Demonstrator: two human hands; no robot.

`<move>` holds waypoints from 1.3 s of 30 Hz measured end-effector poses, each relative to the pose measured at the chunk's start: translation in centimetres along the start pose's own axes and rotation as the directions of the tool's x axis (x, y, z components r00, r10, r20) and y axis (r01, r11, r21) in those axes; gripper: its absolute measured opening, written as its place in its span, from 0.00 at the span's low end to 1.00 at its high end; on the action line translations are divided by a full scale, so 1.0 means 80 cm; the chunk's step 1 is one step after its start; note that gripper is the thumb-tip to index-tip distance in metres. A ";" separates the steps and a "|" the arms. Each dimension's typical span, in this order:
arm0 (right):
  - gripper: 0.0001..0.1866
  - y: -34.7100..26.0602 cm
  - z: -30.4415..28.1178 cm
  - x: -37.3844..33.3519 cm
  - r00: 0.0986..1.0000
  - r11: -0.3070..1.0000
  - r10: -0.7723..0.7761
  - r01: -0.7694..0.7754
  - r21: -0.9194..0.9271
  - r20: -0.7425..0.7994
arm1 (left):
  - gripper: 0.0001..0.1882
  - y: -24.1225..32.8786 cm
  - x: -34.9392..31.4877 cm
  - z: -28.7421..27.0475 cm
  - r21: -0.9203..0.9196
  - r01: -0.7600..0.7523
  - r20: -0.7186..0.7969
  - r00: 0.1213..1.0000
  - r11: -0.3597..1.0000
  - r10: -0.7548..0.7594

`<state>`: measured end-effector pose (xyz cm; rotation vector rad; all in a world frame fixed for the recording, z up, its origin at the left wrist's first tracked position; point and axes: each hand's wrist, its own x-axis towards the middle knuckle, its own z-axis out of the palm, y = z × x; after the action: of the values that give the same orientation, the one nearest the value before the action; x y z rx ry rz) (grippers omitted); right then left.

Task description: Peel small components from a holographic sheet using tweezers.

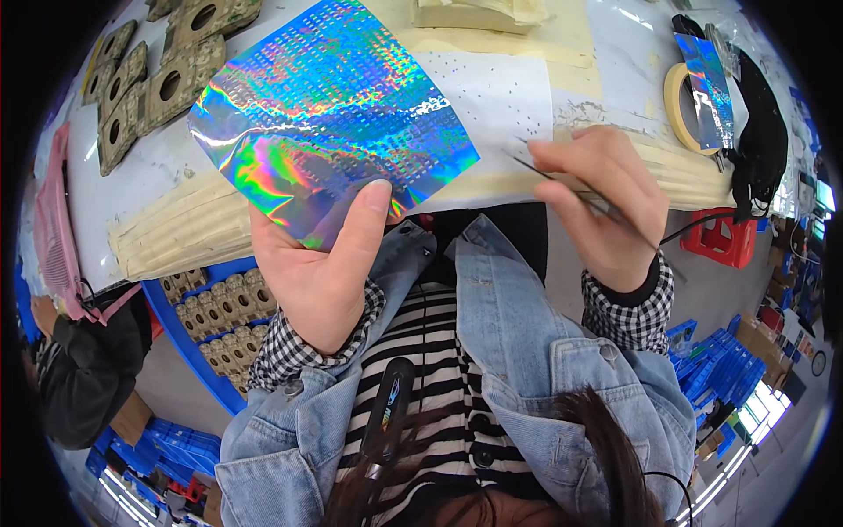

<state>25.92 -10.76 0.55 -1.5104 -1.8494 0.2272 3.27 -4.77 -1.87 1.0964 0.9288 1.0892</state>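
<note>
My left hand [320,277] grips the near corner of a shiny holographic sheet [338,110], thumb on top and fingers underneath. Rows of tiny shapes cover most of the sheet, which is raised over the table's front edge. To its right, my right hand [606,211] pinches a pair of dark, thin tweezers [529,162], whose tips point toward the sheet's right side. The tips stand apart from the sheet. Beyond them, a white paper [514,92] on the table carries many tiny dark specks.
Camouflage-patterned pieces [176,83] with round holes lie at the far left. Below the table stands a blue crate [189,351] of similar pieces. A tape roll [678,110] and another holographic strip [709,97] lie at right, near a red stool [720,239]. Another person's sleeve [92,378] shows at left.
</note>
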 end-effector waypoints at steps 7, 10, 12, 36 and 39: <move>0.11 0.002 0.000 0.004 0.992 0.989 0.125 -0.122 0.078 -0.030 | 0.18 0.001 0.000 0.002 -0.020 0.009 -0.023 1.000 1.000 -0.010; 0.11 0.003 0.001 0.004 0.994 0.993 0.106 -0.105 0.061 -0.015 | 0.18 0.001 -0.001 0.001 -0.023 0.008 -0.007 1.000 1.000 -0.008; 0.11 0.003 0.002 0.004 0.996 0.994 0.093 -0.092 0.052 -0.011 | 0.18 0.001 0.000 0.001 -0.038 0.006 0.007 1.000 0.999 -0.005; 0.07 -0.005 -0.016 0.033 0.964 0.994 -0.010 -0.020 0.110 0.267 | 0.19 -0.001 0.002 -0.003 -0.076 0.009 -0.002 1.000 0.997 -0.009; 0.09 0.003 -0.016 0.021 0.975 0.949 0.119 -0.167 0.267 0.187 | 0.19 0.000 0.002 -0.003 -0.061 0.009 0.002 1.000 0.998 -0.009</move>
<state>26.79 -9.55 2.04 -1.4609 -1.7479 0.6787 3.08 -4.59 -1.95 1.0418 0.8927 1.1024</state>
